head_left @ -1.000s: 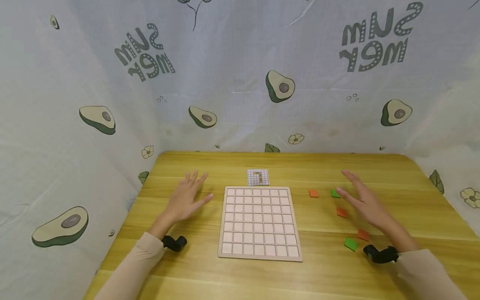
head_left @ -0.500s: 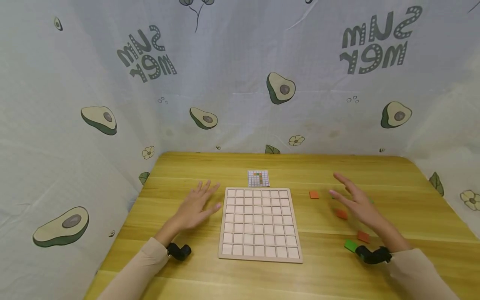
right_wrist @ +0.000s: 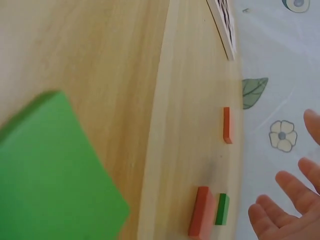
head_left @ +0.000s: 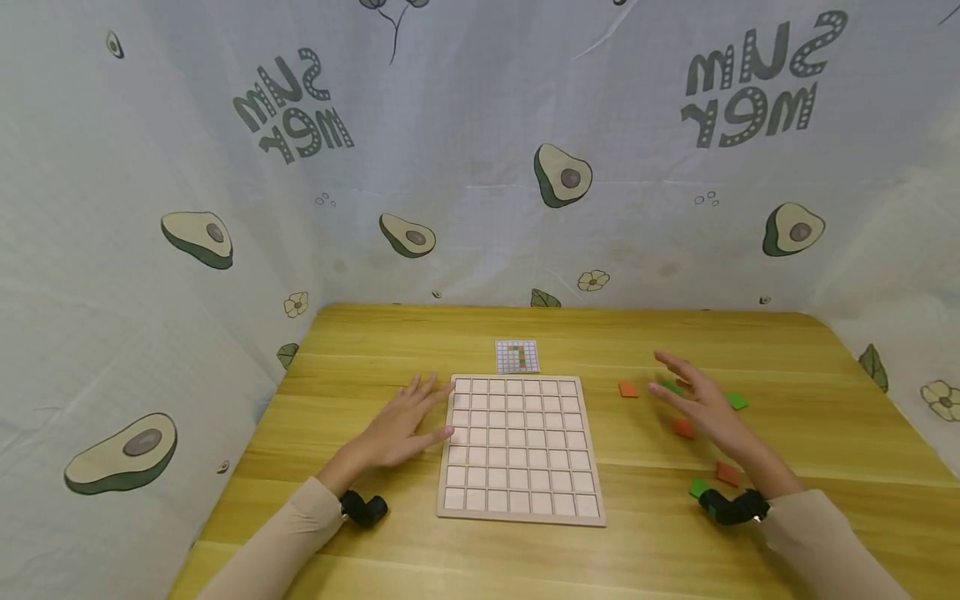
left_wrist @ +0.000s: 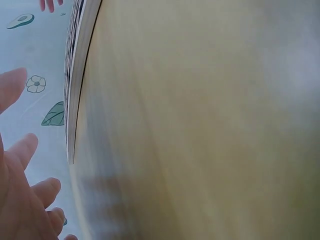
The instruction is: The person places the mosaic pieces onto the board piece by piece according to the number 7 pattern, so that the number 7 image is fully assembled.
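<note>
A wooden grid board (head_left: 522,457) with rows of bare square cells lies mid-table. My left hand (head_left: 395,427) is at its left edge, fingers spread, thumb and index tips overlapping the rim; whether they touch it I cannot tell. In the left wrist view those fingers (left_wrist: 46,190) are stretched out, holding nothing. My right hand (head_left: 708,407) hovers above square tiles with relaxed fingers and nothing held. Around it lie orange tiles (head_left: 683,427), (head_left: 727,473) and green tiles (head_left: 736,401), (head_left: 699,487). Another green tile (head_left: 671,387) is partly hidden behind its fingers.
Behind the board lies a small card (head_left: 517,357) printed with a grid and coloured squares. A separate orange tile (head_left: 627,389) sits right of the board. The wooden table (head_left: 420,550) meets a hanging cloth (head_left: 480,242) at its back. Each wrist carries a black camera mount (head_left: 364,509).
My left hand has moved right and slightly nearer, up to the board's edge. The right hand has drifted left above the tiles, uncovering a green one on its right. The tiles have not visibly moved.
</note>
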`<state>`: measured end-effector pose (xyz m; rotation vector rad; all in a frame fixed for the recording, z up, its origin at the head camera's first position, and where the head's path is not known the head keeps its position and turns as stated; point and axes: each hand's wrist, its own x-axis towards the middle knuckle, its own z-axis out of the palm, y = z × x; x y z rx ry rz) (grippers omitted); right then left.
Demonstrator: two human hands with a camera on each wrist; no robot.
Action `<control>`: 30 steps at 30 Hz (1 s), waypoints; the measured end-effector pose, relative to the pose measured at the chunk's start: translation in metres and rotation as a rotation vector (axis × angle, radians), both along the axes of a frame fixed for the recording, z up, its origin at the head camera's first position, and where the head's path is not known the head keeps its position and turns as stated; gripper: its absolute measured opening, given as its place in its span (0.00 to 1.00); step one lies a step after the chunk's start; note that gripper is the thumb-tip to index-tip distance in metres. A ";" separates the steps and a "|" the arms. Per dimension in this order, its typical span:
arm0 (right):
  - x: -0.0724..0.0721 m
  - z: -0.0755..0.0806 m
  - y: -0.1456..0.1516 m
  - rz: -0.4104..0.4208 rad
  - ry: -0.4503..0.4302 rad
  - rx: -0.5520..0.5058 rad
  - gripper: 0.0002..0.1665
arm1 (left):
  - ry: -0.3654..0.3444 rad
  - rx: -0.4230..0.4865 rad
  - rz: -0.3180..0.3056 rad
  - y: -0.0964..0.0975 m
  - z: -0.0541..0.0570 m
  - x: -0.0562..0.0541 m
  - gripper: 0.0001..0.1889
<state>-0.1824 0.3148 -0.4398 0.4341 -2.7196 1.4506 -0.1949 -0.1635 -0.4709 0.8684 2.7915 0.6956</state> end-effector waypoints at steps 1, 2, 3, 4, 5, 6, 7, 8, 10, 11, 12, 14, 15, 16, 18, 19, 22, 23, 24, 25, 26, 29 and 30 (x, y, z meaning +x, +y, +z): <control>-0.001 -0.001 0.000 -0.001 -0.019 -0.007 0.40 | -0.006 -0.004 -0.003 0.000 0.000 0.000 0.38; -0.002 -0.002 0.000 -0.005 -0.034 -0.012 0.40 | -0.014 -0.009 -0.007 0.000 0.000 0.000 0.38; -0.002 -0.003 -0.001 -0.006 -0.040 -0.014 0.39 | -0.020 -0.013 -0.010 0.000 0.000 0.000 0.38; -0.003 -0.004 -0.001 -0.011 -0.046 -0.013 0.39 | -0.025 -0.018 -0.015 0.001 0.000 0.000 0.38; -0.004 -0.006 -0.001 -0.016 -0.051 -0.011 0.39 | -0.030 -0.022 -0.019 0.001 -0.001 0.000 0.38; -0.005 -0.007 -0.001 -0.024 -0.054 -0.008 0.38 | -0.034 -0.026 -0.024 0.001 -0.001 0.000 0.38; -0.006 -0.009 -0.002 -0.033 -0.051 -0.003 0.38 | -0.036 -0.033 -0.028 0.001 -0.001 0.000 0.38; -0.007 -0.010 -0.002 -0.042 -0.043 0.003 0.37 | -0.038 -0.039 -0.030 0.002 -0.002 0.000 0.38; -0.010 -0.014 -0.003 -0.060 -0.042 0.008 0.36 | -0.038 -0.053 -0.034 0.002 -0.003 0.000 0.38; -0.011 -0.015 -0.003 -0.071 -0.042 0.012 0.36 | -0.037 -0.061 -0.036 0.002 -0.003 0.001 0.38; -0.012 -0.017 -0.003 -0.080 -0.041 0.012 0.35 | -0.036 -0.062 -0.038 0.002 -0.003 0.001 0.38; -0.014 -0.019 -0.003 -0.096 -0.047 0.012 0.35 | -0.034 -0.066 -0.042 0.002 -0.004 0.001 0.38; -0.015 -0.020 -0.003 -0.102 -0.050 0.012 0.34 | -0.032 -0.069 -0.046 0.002 -0.004 0.001 0.38; -0.016 -0.021 -0.003 -0.109 -0.050 0.016 0.34 | -0.028 -0.067 -0.049 0.002 -0.004 0.001 0.38; -0.017 -0.021 -0.004 -0.120 -0.056 0.016 0.33 | -0.027 -0.061 -0.053 0.002 -0.004 0.001 0.37; -0.017 -0.021 -0.004 -0.125 -0.060 0.016 0.33 | -0.028 -0.065 -0.055 0.002 -0.004 0.001 0.38; -0.018 -0.019 -0.006 -0.138 -0.075 0.005 0.31 | -0.025 -0.064 -0.062 0.001 -0.004 0.001 0.37; -0.018 -0.018 -0.007 -0.137 -0.082 -0.002 0.31 | -0.024 -0.065 -0.064 0.001 -0.005 0.001 0.37; -0.018 -0.018 -0.008 -0.135 -0.088 -0.009 0.31 | -0.023 -0.066 -0.066 0.001 -0.005 0.002 0.37; -0.019 -0.018 -0.009 -0.136 -0.096 -0.020 0.30 | -0.021 -0.066 -0.067 0.001 -0.005 0.002 0.36; -0.019 -0.018 -0.009 -0.138 -0.105 -0.030 0.30 | -0.021 -0.067 -0.068 0.000 -0.006 0.002 0.36; -0.020 -0.020 -0.010 -0.137 -0.146 -0.063 0.30 | -0.025 -0.077 -0.066 0.000 -0.006 0.003 0.37; -0.021 -0.021 -0.010 -0.141 -0.160 -0.070 0.30 | -0.026 -0.081 -0.066 0.000 -0.006 0.003 0.37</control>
